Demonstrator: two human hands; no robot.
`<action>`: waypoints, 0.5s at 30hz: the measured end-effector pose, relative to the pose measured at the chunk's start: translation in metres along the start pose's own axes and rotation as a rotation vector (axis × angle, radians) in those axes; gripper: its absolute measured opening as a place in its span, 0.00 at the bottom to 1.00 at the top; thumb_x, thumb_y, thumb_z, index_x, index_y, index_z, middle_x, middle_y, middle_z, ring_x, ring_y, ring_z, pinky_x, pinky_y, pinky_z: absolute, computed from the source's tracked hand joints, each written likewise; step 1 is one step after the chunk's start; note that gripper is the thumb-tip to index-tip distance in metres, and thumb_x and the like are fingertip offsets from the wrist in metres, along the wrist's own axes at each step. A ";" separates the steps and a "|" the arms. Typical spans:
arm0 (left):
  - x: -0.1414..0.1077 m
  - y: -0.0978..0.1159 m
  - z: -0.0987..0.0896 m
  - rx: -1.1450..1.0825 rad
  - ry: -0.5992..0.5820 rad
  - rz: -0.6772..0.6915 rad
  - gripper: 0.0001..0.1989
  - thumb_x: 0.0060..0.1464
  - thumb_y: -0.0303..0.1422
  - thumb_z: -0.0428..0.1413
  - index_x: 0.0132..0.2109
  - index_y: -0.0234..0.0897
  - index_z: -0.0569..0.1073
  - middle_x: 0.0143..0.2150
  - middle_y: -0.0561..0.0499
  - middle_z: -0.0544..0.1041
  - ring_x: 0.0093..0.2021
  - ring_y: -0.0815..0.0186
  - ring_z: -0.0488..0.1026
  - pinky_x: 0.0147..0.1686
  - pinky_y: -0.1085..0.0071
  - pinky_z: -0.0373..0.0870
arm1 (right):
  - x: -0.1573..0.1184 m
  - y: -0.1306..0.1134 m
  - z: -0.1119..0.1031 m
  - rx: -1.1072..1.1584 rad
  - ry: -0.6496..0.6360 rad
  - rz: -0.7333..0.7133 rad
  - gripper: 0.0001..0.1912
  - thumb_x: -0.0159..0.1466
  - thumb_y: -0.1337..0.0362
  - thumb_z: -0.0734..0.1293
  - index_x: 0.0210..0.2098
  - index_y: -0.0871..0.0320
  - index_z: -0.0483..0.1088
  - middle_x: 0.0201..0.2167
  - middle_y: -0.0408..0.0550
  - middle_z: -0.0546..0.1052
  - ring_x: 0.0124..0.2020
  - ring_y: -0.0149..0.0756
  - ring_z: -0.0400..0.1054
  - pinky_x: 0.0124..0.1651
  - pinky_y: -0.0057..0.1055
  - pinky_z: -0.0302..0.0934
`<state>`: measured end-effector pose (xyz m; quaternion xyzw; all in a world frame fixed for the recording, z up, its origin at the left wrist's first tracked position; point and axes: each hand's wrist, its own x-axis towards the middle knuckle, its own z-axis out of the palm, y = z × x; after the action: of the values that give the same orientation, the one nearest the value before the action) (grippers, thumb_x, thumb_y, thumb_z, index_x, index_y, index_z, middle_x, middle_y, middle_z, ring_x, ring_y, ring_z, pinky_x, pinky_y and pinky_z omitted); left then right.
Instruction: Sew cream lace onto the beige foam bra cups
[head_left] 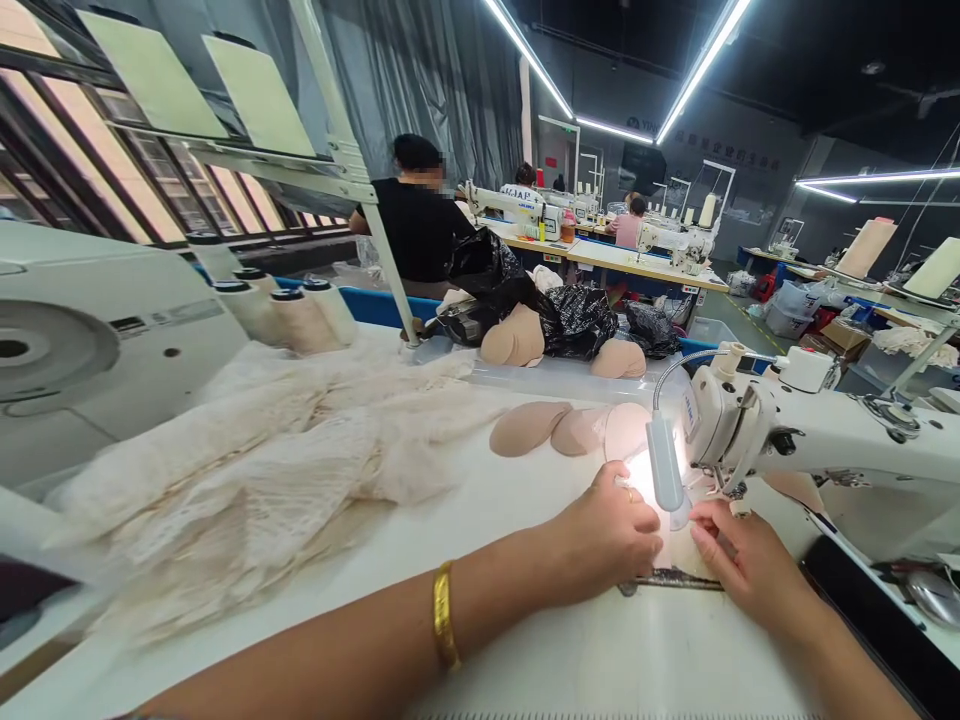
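A white sewing machine (795,420) stands at the right, its small lamp (664,465) lighting the needle area. Left of the needle, my left hand (619,525) has its fingers curled down at pale, brightly lit material; what they grip is hard to make out. Just right of the lamp, my right hand (731,550) pinches the edge of a small pale piece (681,518), with thumb and forefinger close together. Beige oval pads (529,428) lie in an overlapping row behind my left hand, the nearest ones partly under the light.
White lace fabric (300,470) is heaped on the left of the table (480,600). Thread cones (296,315) stand behind it. Further back are stacked beige pads (514,337) and black plastic bags (577,318). A person in black (424,230) sits beyond. A dark phone-like object lies at right.
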<state>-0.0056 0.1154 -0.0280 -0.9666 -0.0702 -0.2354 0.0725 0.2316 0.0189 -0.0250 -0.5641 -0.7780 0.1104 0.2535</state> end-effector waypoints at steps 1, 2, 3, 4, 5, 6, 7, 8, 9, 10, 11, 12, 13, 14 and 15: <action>-0.001 0.002 0.000 -0.008 0.008 0.012 0.13 0.63 0.28 0.56 0.29 0.36 0.69 0.29 0.57 0.72 0.27 0.69 0.60 0.51 0.53 0.53 | 0.001 -0.001 0.000 0.006 -0.048 -0.041 0.12 0.76 0.61 0.57 0.44 0.51 0.72 0.34 0.46 0.76 0.34 0.41 0.70 0.35 0.35 0.62; -0.002 0.003 0.001 -0.015 0.011 0.022 0.12 0.63 0.30 0.57 0.30 0.37 0.70 0.30 0.57 0.73 0.27 0.69 0.61 0.52 0.53 0.52 | 0.001 -0.002 0.000 0.012 -0.088 -0.080 0.12 0.76 0.63 0.57 0.43 0.51 0.72 0.34 0.45 0.75 0.35 0.41 0.70 0.37 0.35 0.62; -0.003 0.004 0.002 -0.016 0.008 0.025 0.11 0.63 0.31 0.57 0.31 0.38 0.71 0.31 0.56 0.73 0.28 0.68 0.61 0.53 0.52 0.52 | 0.001 -0.003 0.000 0.016 -0.114 -0.112 0.11 0.75 0.65 0.58 0.43 0.51 0.72 0.34 0.45 0.75 0.36 0.40 0.70 0.38 0.35 0.63; -0.003 0.004 0.003 -0.010 0.001 0.022 0.09 0.63 0.30 0.57 0.31 0.38 0.72 0.31 0.56 0.74 0.28 0.67 0.62 0.53 0.52 0.53 | 0.001 -0.003 0.001 0.015 -0.129 -0.137 0.11 0.75 0.67 0.58 0.43 0.52 0.72 0.35 0.45 0.74 0.37 0.41 0.70 0.39 0.36 0.63; -0.004 0.004 0.006 -0.001 -0.007 0.022 0.09 0.61 0.29 0.58 0.31 0.38 0.72 0.31 0.56 0.74 0.28 0.67 0.62 0.53 0.52 0.53 | 0.001 -0.002 0.002 0.008 -0.133 -0.151 0.12 0.74 0.68 0.58 0.42 0.52 0.72 0.35 0.46 0.73 0.38 0.41 0.70 0.41 0.36 0.63; -0.004 0.004 0.009 0.005 -0.020 0.024 0.08 0.60 0.27 0.58 0.31 0.38 0.71 0.31 0.56 0.73 0.28 0.67 0.62 0.53 0.53 0.54 | 0.001 -0.002 0.003 -0.002 -0.128 -0.155 0.12 0.74 0.68 0.58 0.42 0.52 0.72 0.35 0.46 0.73 0.38 0.41 0.69 0.41 0.37 0.62; -0.004 0.003 0.012 0.010 -0.036 0.025 0.08 0.58 0.25 0.58 0.31 0.38 0.70 0.30 0.56 0.73 0.28 0.67 0.61 0.53 0.53 0.55 | 0.001 -0.001 0.005 -0.009 -0.118 -0.153 0.12 0.74 0.69 0.58 0.42 0.52 0.72 0.35 0.46 0.73 0.38 0.41 0.69 0.41 0.37 0.62; -0.004 0.001 0.015 0.008 -0.049 0.020 0.08 0.56 0.24 0.58 0.30 0.38 0.70 0.30 0.56 0.72 0.28 0.67 0.61 0.52 0.54 0.55 | 0.001 -0.001 0.006 -0.011 -0.107 -0.148 0.12 0.73 0.69 0.58 0.41 0.53 0.72 0.35 0.46 0.72 0.38 0.41 0.69 0.41 0.37 0.62; -0.004 0.000 0.017 0.000 -0.059 0.010 0.08 0.55 0.23 0.58 0.30 0.38 0.69 0.30 0.56 0.72 0.29 0.67 0.61 0.52 0.54 0.56 | 0.001 0.000 0.008 -0.011 -0.098 -0.140 0.12 0.73 0.69 0.58 0.41 0.53 0.72 0.34 0.46 0.72 0.37 0.41 0.69 0.42 0.37 0.62; -0.003 -0.002 0.019 -0.009 -0.066 -0.004 0.08 0.54 0.23 0.58 0.29 0.38 0.69 0.30 0.56 0.72 0.29 0.67 0.62 0.52 0.54 0.56 | 0.002 0.000 0.009 -0.010 -0.088 -0.129 0.12 0.73 0.69 0.58 0.41 0.52 0.72 0.34 0.46 0.72 0.37 0.41 0.69 0.42 0.37 0.62; -0.001 -0.003 0.020 -0.019 -0.072 -0.020 0.08 0.54 0.23 0.58 0.29 0.38 0.69 0.30 0.56 0.72 0.29 0.67 0.62 0.52 0.54 0.56 | 0.002 0.000 0.011 -0.010 -0.079 -0.116 0.12 0.73 0.69 0.58 0.42 0.52 0.72 0.34 0.46 0.72 0.37 0.41 0.69 0.42 0.38 0.62; 0.000 -0.005 0.020 -0.025 -0.075 -0.035 0.09 0.55 0.23 0.57 0.29 0.37 0.69 0.30 0.56 0.71 0.29 0.67 0.62 0.52 0.53 0.56 | 0.003 0.000 0.012 -0.011 -0.071 -0.104 0.12 0.73 0.69 0.58 0.42 0.52 0.72 0.34 0.46 0.73 0.38 0.42 0.69 0.42 0.38 0.63; 0.002 -0.006 0.019 -0.032 -0.076 -0.048 0.09 0.56 0.23 0.56 0.29 0.37 0.68 0.29 0.56 0.71 0.29 0.68 0.62 0.51 0.53 0.55 | 0.003 0.000 0.013 -0.014 -0.066 -0.092 0.12 0.74 0.69 0.58 0.42 0.52 0.72 0.35 0.46 0.73 0.38 0.42 0.69 0.43 0.39 0.63; 0.004 -0.007 0.018 -0.037 -0.078 -0.061 0.10 0.56 0.22 0.56 0.28 0.36 0.68 0.29 0.56 0.71 0.29 0.68 0.62 0.50 0.53 0.55 | 0.004 0.001 0.014 -0.018 -0.062 -0.080 0.13 0.74 0.69 0.57 0.43 0.52 0.72 0.35 0.46 0.73 0.39 0.43 0.70 0.43 0.39 0.64; 0.007 -0.008 0.016 -0.039 -0.079 -0.070 0.09 0.56 0.22 0.55 0.29 0.36 0.68 0.29 0.56 0.72 0.30 0.67 0.63 0.49 0.53 0.55 | 0.005 0.001 0.014 -0.023 -0.058 -0.068 0.13 0.74 0.69 0.57 0.43 0.52 0.72 0.36 0.47 0.73 0.40 0.43 0.70 0.44 0.40 0.65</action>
<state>0.0060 0.1269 -0.0381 -0.9734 -0.1024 -0.2006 0.0426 0.2238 0.0251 -0.0366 -0.5366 -0.8051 0.1091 0.2279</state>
